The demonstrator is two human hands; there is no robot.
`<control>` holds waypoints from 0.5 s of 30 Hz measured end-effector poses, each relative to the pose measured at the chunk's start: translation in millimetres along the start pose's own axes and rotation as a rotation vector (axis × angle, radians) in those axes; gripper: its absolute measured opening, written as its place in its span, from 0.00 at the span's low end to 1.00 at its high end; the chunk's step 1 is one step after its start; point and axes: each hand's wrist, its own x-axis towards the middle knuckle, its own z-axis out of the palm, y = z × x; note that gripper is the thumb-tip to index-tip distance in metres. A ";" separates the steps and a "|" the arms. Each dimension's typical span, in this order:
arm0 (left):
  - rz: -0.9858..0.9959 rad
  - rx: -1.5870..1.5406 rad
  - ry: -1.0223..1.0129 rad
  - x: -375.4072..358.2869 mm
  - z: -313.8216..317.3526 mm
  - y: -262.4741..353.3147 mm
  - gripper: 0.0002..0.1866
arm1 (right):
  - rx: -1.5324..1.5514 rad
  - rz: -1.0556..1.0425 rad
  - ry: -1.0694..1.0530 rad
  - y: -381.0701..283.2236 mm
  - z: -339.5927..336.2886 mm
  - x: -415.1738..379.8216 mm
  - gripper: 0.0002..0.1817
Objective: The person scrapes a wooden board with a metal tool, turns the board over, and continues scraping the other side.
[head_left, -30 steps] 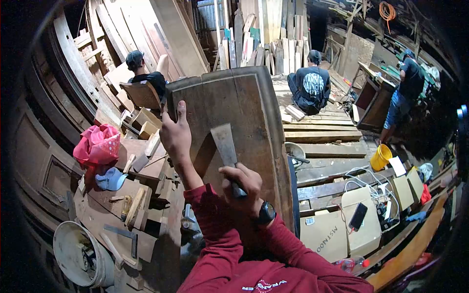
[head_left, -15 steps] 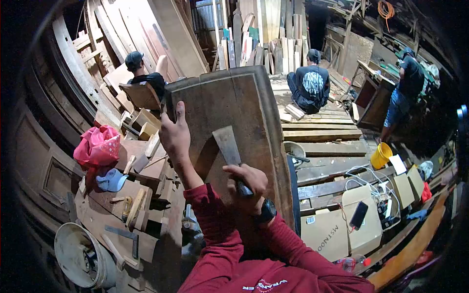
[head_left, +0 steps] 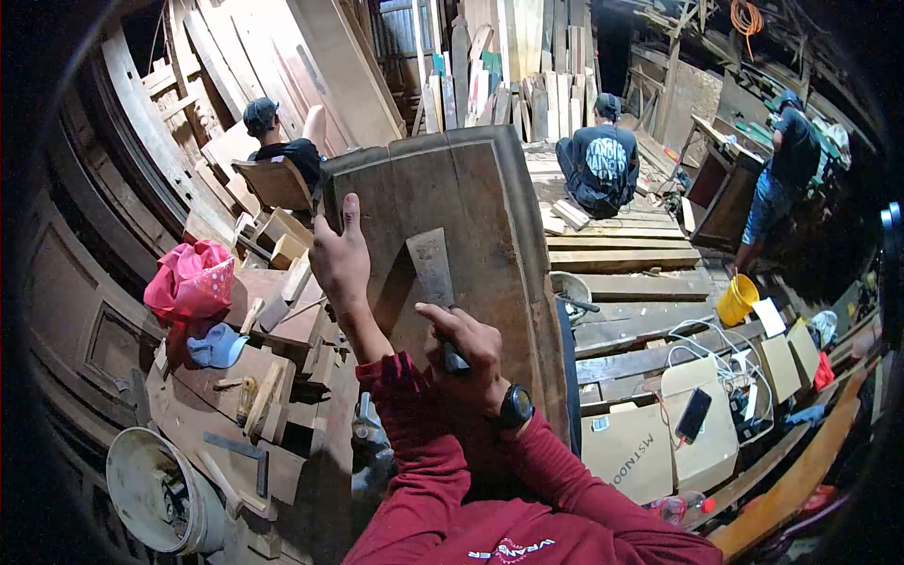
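The wooden panel (head_left: 480,202) stands tilted in the middle of the scene, far edge raised, between the cardboard (head_left: 621,457) on the right and the white bucket (head_left: 209,516) at near left. It looks heavy and stiff; lines down its face suggest seams that could split, so both long edges seem the safest hold. The left hand (head_left: 340,266) clasps its left edge, thumb on the face, other fingers mostly hidden. The right hand (head_left: 469,347) is wrapped round the handle of the scraper (head_left: 431,264), likely light, with a thin, perhaps springy blade; grip the handle, not the edge.
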 end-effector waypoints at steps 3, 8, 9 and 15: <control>0.065 -0.061 -0.034 0.7 -2.0 -0.3 0.47 | -0.022 -0.070 0.013 3.0 -10.7 -10.4 0.19; 0.032 0.030 -0.001 1.5 -0.8 -1.1 0.47 | -0.013 0.033 0.059 -8.1 -1.0 3.3 0.17; 0.018 0.036 -0.008 2.1 -1.0 -0.6 0.47 | 0.030 0.068 0.086 -5.9 3.7 5.4 0.16; 0.024 -0.048 -0.033 -3.1 -5.1 4.5 0.50 | -0.069 -0.127 0.038 4.0 -11.3 -12.8 0.16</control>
